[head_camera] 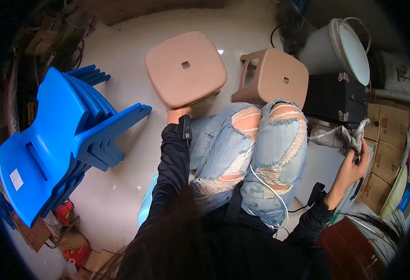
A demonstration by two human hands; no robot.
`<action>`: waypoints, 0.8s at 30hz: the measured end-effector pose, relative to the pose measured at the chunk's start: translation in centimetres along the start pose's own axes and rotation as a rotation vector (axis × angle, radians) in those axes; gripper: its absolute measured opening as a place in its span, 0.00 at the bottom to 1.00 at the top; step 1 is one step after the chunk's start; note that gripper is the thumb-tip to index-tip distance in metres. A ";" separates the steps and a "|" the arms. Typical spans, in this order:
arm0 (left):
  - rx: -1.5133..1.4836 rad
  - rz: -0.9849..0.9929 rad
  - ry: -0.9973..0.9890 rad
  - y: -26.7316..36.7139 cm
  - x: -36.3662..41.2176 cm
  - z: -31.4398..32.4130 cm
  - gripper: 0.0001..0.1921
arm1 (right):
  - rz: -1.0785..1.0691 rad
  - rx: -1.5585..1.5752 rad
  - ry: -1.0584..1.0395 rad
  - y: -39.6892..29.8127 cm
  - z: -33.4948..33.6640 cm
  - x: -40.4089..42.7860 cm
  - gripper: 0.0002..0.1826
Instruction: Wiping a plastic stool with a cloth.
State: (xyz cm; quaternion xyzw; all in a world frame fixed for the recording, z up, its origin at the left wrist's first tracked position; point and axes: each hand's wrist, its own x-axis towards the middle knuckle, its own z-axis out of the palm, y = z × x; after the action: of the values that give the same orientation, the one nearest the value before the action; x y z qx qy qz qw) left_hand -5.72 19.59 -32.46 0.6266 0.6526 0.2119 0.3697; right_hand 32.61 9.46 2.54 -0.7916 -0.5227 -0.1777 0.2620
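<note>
A pinkish-beige plastic stool with a small square hole in its seat is held up by my left hand at its near edge; the fingers are hidden beneath the seat. A second beige plastic stool stands just beyond my knees, to the right of the first. Out at the right, my right hand pinches a crumpled grey cloth between thumb and fingers, above a light-coloured case.
Stacked blue plastic chairs stand at the left. At the right are a white lidded bucket, a black case and cardboard boxes. A white cable crosses my lap. Something turquoise shows beside my left arm.
</note>
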 end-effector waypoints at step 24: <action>-0.861 0.603 0.234 28.4 -12.9 -12.4 0.33 | 0.645 1.291 -0.239 1.0 -3.2 -5.4 0.15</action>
State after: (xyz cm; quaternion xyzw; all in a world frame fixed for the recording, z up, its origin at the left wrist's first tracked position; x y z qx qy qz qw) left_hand 3.03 12.92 -0.79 0.5501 0.3344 0.6254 0.4409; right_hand 31.41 3.20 1.89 -0.6082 -0.2892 0.3393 0.6568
